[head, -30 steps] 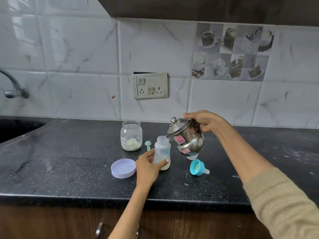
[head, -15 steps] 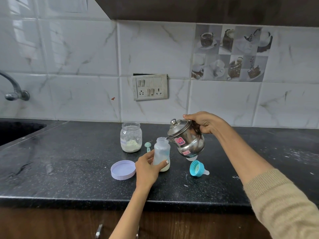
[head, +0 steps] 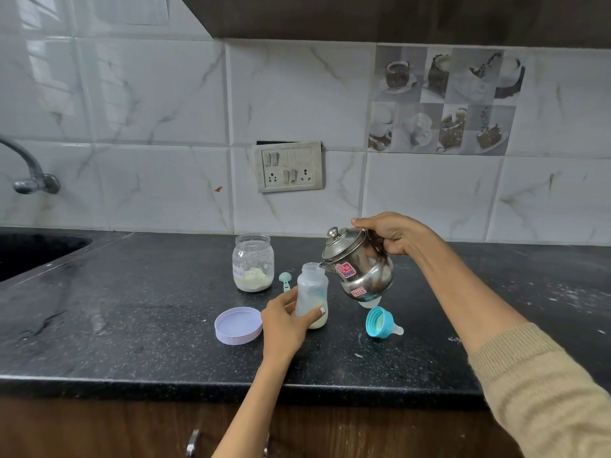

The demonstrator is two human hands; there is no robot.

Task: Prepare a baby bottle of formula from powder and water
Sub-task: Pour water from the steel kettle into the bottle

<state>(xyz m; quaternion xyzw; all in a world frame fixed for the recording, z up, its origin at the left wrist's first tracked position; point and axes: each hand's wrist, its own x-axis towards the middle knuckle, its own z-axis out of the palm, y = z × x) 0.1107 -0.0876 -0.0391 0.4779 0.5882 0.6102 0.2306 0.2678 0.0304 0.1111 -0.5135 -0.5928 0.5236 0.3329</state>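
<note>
A clear baby bottle [head: 312, 289] stands upright on the black counter [head: 132, 319] with pale powder at its bottom. My left hand [head: 286, 320] grips it low on its left side. My right hand [head: 395, 234] holds a steel kettle [head: 360, 264] by its handle, tilted left, its spout at the bottle's open mouth. An open glass jar [head: 253, 262] with formula powder stands behind the bottle on the left. A small teal scoop [head: 285, 280] lies between jar and bottle. The teal bottle cap with nipple [head: 380, 322] lies on its side to the right.
The jar's lilac lid [head: 238, 325] lies upside down left of my left hand. A sink basin [head: 36, 252] and tap [head: 29, 173] are at the far left. A switch panel [head: 288, 166] is on the tiled wall. White specks dot the counter at right.
The kettle stays tilted at the bottle's mouth and both hands keep their grips. The view has shifted slightly; nothing on the counter has moved.
</note>
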